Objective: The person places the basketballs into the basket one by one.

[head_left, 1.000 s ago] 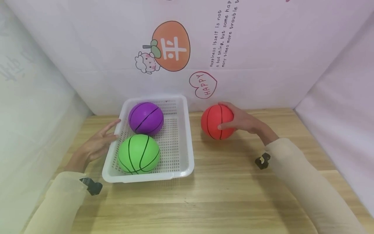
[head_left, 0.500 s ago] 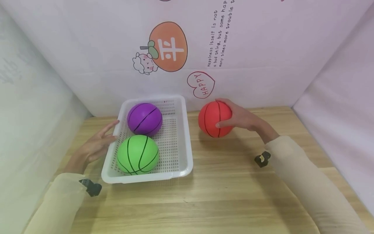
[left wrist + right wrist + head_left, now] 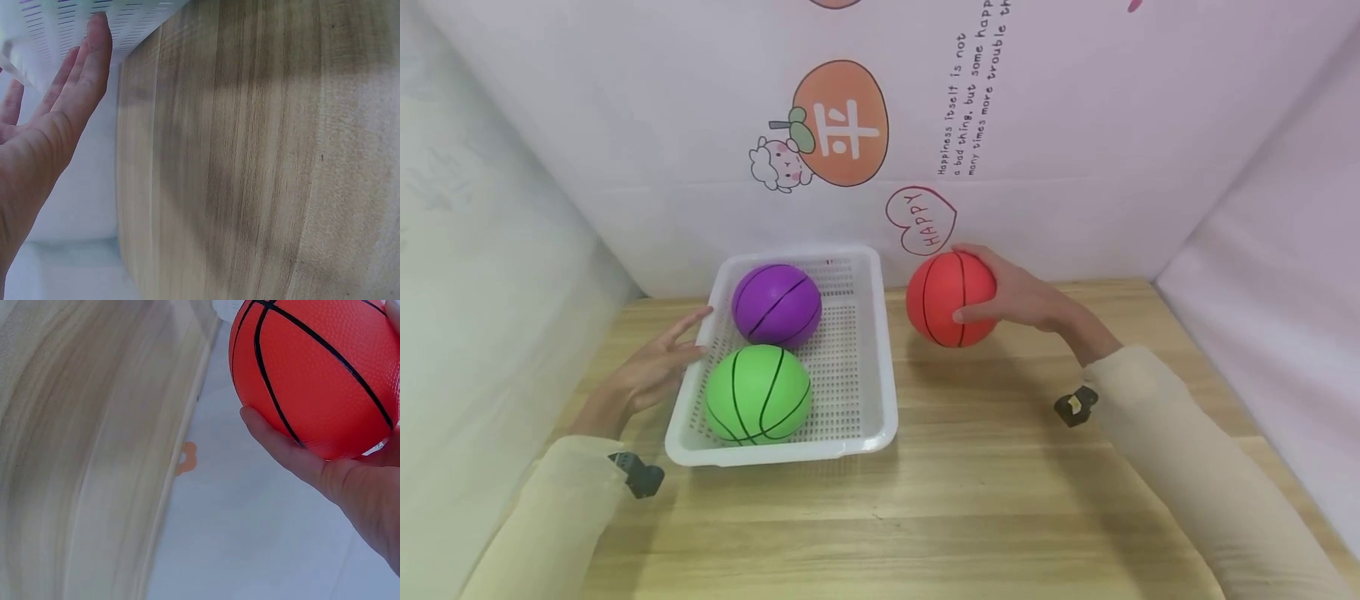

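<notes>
A red toy basketball (image 3: 942, 302) with black lines is held in my right hand (image 3: 1018, 293), thumb on its near side and fingers around the far side. In the right wrist view the red ball (image 3: 312, 375) appears above the table's level. My left hand (image 3: 655, 371) has its fingers spread, with fingertips at the left rim of a white plastic basket (image 3: 886, 367). The left wrist view shows the fingers (image 3: 94, 62) straight along the basket's slotted wall (image 3: 134, 22). Inside the basket lie a purple ball (image 3: 777, 306) at the back and a green ball (image 3: 758, 394) in front.
The basket stands on a wood-grain table (image 3: 880, 525), left of the middle. A white printed sheet (image 3: 1060, 108) rises behind the table's far edge, and pale sheets (image 3: 482, 242) hang at both sides. Dark wrist devices (image 3: 640, 477) sit at both sleeves.
The red ball and my right hand have shifted slightly up and to the left, closer to the basket. My left hand stays at the rim; the two balls in the basket have not moved.
</notes>
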The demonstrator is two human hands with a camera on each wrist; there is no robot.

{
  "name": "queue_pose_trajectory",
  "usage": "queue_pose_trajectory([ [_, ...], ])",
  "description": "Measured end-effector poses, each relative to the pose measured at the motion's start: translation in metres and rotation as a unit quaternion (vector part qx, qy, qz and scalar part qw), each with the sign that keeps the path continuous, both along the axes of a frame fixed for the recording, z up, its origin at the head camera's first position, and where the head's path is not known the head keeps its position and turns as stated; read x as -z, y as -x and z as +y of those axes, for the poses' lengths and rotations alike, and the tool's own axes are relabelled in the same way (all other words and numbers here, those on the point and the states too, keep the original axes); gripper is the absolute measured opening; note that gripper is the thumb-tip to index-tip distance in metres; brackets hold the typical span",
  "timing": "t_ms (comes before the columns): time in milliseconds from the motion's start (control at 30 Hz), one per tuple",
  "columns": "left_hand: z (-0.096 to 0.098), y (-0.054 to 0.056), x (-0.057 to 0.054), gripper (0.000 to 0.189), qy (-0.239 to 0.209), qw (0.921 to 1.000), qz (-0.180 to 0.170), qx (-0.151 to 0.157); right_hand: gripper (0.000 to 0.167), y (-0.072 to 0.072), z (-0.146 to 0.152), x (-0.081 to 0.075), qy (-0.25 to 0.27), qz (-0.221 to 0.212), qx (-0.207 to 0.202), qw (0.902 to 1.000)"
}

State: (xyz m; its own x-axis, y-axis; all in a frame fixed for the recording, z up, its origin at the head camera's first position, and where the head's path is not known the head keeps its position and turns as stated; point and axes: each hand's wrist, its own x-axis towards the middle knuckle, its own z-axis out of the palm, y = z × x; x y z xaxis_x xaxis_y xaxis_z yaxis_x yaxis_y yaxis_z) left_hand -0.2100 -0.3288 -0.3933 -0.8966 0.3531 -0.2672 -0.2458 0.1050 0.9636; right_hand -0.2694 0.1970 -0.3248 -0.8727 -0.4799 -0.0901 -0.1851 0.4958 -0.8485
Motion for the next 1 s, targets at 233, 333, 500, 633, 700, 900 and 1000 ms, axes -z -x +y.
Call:
queue_pose_trajectory([
  [233,0.0,0.002,0.002,0.074,0.003,1.0,-0.003,-0.003,0.095,0.001,-0.007,-0.007,0.017,0.015,0.005,0.9997],
  [333,0.001,0.002,0.0,0.074,0.002,1.0,-0.005,-0.005,0.097,0.002,-0.011,-0.01,0.016,0.02,0.017,0.9995],
  [500,0.001,0.002,-0.001,0.074,0.004,0.9999,-0.007,-0.007,0.097,0.003,-0.018,-0.014,0.016,0.025,0.013,0.9995],
  [633,0.001,0.001,-0.001,0.074,0.008,0.9999,-0.007,-0.006,0.095,0.002,-0.023,-0.017,0.012,0.027,0.002,0.9996],
  [700,0.002,0.001,-0.001,0.074,0.01,0.9999,-0.007,-0.004,0.093,0.002,-0.024,-0.018,0.014,0.027,-0.002,0.9995],
  [900,0.002,0.001,-0.002,0.074,0.01,0.9999,-0.003,-0.004,0.09,0.005,-0.03,-0.025,0.014,0.047,-0.019,0.9986],
  [1000,0.001,0.001,-0.002,0.074,0.01,0.9999,-0.004,-0.005,0.093,0.006,-0.035,-0.029,0.01,0.057,-0.026,0.998],
])
